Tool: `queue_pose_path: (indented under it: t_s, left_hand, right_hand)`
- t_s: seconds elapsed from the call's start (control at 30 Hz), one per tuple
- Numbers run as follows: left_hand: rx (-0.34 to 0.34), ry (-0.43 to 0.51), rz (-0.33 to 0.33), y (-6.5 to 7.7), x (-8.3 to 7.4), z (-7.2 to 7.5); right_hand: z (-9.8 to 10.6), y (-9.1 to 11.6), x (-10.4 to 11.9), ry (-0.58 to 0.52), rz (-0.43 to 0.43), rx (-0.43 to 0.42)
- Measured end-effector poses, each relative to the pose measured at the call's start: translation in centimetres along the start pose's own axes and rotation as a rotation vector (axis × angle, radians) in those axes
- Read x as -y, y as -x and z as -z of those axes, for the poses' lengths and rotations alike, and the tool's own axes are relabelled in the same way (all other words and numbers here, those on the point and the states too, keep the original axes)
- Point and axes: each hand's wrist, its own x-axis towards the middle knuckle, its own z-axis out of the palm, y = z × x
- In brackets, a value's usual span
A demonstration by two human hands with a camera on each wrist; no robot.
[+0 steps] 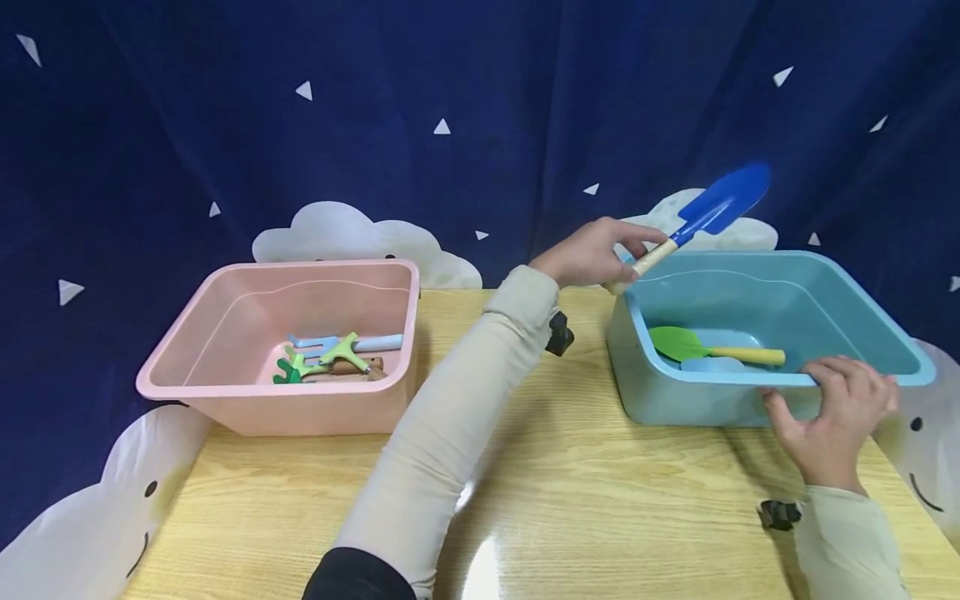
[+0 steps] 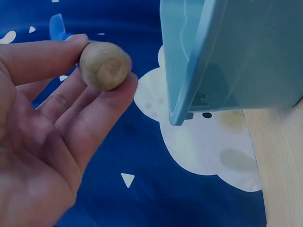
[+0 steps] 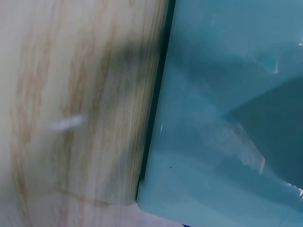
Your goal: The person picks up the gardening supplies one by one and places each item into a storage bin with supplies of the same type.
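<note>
In the head view my left hand (image 1: 588, 252) holds a blue trowel (image 1: 726, 200) by its pale wooden handle, above the left end of a blue plastic bin (image 1: 675, 404). The blade points up and to the right. The left wrist view shows the round butt of the wooden handle (image 2: 106, 67) pinched between thumb and fingers. My right hand (image 1: 840, 417) grips the bin's front rim near the right, fingers over the edge and thumb on the outside. Inside that bin lie a green trowel (image 1: 677, 342) with a yellow handle and a light blue piece (image 1: 712, 364).
A pink bin (image 1: 300, 410) stands at the left of the wooden table (image 1: 600, 500). Several small garden tools lie in it, among them a light green fork (image 1: 341, 350) and a light blue tool (image 1: 378, 342). A dark blue curtain (image 1: 480, 75) hangs behind.
</note>
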Motion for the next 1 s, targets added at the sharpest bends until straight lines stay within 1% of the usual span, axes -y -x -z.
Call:
queue_pose_path:
  t_s: [0.2, 0.3, 0.43, 0.5, 0.6, 0.77, 0.87, 0.93, 1.0]
  left_hand:
    - [0.087, 0.042, 0.041, -0.4, -0.9, -0.7]
    - [0.103, 0.062, 0.04, -0.7, -1.5, -1.3]
    - [0.104, 0.085, 0.048, -1.2, -2.1, -2.6]
    - [0.104, 0.08, 0.056, -1.6, -2.2, -3.4]
    - [0.1, 0.06, 0.052, -2.0, -2.0, -4.5]
    - [0.08, 0.032, 0.033, -2.5, -1.6, -6.3]
    - [0.075, 0.005, 0.036, -2.7, -1.4, -7.0]
    - [0.069, -0.006, 0.054, -2.8, -1.3, -7.2]
    - [0.068, -0.011, 0.057, -2.7, -1.2, -7.2]
  right_hand:
    - [0.2, 0.6, -0.2, 0.02, -0.014, 0.024]
    - [0.1, 0.4, -0.2, 0.02, -0.012, 0.029]
    - [0.0, 0.1, -0.1, 0.013, -0.01, 0.027]
    - [-0.1, 0.1, 0.1, 0.011, -0.013, 0.012]
    - [-0.3, 0.1, 0.2, 0.006, -0.016, 0.001]
    - [-0.2, 0.1, 0.2, 0.008, -0.03, 0.029]
    - [-0.1, 0.1, 0.2, -0.002, -0.032, 0.024]
    - [-0.1, 0.0, 0.2, -0.009, -0.026, 0.015]
    - [-0.1, 0.0, 0.2, -0.013, -0.023, 0.01]
